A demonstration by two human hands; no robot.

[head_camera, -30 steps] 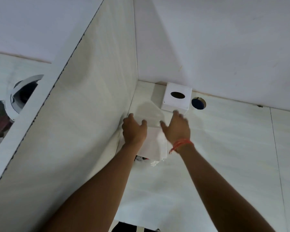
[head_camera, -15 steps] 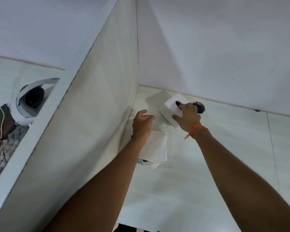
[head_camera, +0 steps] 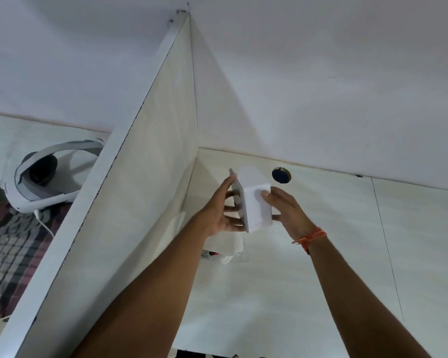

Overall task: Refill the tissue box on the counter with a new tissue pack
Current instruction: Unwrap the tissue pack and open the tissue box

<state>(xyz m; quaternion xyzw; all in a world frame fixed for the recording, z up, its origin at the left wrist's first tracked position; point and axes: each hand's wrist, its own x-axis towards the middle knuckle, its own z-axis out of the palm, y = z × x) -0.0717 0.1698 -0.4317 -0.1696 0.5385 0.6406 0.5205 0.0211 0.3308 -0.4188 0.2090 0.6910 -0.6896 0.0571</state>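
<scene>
The white cube tissue box [head_camera: 256,200] is lifted off the counter and tipped on its side, held between both hands. My left hand [head_camera: 221,210] grips its left face, fingers spread against the face that points left. My right hand [head_camera: 284,210], with an orange thread at the wrist, clasps the box's right side. Below the hands the new tissue pack [head_camera: 225,242] lies flat on the pale counter [head_camera: 321,267] in clear wrapping, partly hidden by my left forearm.
A white partition panel [head_camera: 140,189] stands close on the left, meeting the back wall at a corner. A round cable hole [head_camera: 281,174] sits in the counter behind the box. Beyond the partition lie a white headset [head_camera: 44,177] and cables.
My right hand picked the tissue box up from the back of the counter and tipped it. My left hand left the tissue pack and came up onto the box.
</scene>
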